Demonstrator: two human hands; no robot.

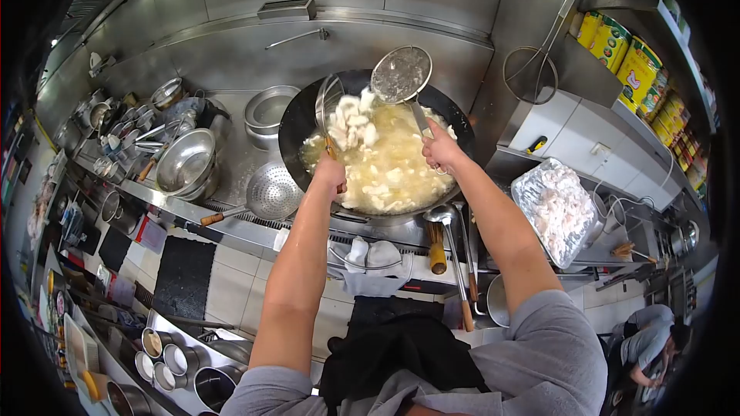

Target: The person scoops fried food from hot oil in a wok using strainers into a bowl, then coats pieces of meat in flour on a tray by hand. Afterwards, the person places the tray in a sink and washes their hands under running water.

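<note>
My left hand [330, 173] is closed round the handle of a skimmer [329, 102], whose round head is tilted on edge over the left of a big black wok [291, 127]. Pale pieces of food [354, 122] are heaped beside that head. My right hand [445, 148] grips the metal handle of a round mesh strainer [401, 74], its head raised over the wok's back rim. Below both tools, more pale pieces [393, 185] float in bubbling yellowish oil [397, 142]. The exact kind of food cannot be made out.
A foil-lined tray [555, 212] of whitish raw pieces stands right. A perforated ladle [275, 191], stacked metal bowls [186, 162] and a pot [271, 108] are left. A brush [437, 250] and ladle [455, 254] hang in front. Another person [651, 339] is lower right.
</note>
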